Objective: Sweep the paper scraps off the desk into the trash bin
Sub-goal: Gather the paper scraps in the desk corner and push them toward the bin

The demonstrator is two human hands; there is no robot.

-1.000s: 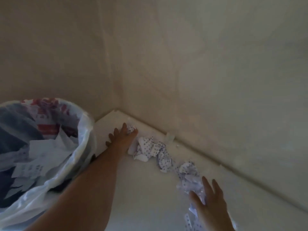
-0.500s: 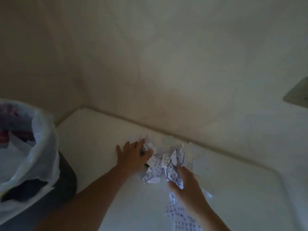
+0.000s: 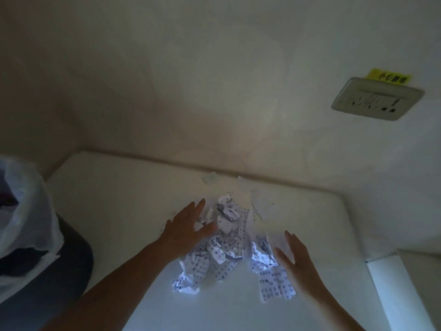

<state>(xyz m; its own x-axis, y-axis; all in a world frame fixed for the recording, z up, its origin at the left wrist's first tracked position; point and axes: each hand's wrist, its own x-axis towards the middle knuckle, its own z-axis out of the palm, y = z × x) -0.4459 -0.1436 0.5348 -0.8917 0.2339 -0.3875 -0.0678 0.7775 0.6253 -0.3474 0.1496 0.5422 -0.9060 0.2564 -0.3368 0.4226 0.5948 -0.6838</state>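
A heap of crumpled white paper scraps [image 3: 224, 249] printed with dark marks lies in the middle of the white desk [image 3: 114, 201]. My left hand [image 3: 186, 225] lies flat with fingers spread, against the heap's left side. My right hand [image 3: 296, 261] is open on the heap's right side, next to a flat printed scrap [image 3: 274, 283]. A few plain white scraps [image 3: 260, 204] lie behind the heap near the wall. The trash bin [image 3: 26, 247], dark with a white plastic liner, stands at the desk's left edge.
The desk meets a pale wall along its back edge and a corner at the left. A wall socket [image 3: 374, 99] with a yellow label above it sits at the upper right. A second white surface [image 3: 401, 283] adjoins the desk on the right.
The view has swung right, so the bin has slid to the left edge. Both hands have pulled the scraps away from the wall into one heap nearer to me, and now flank it.
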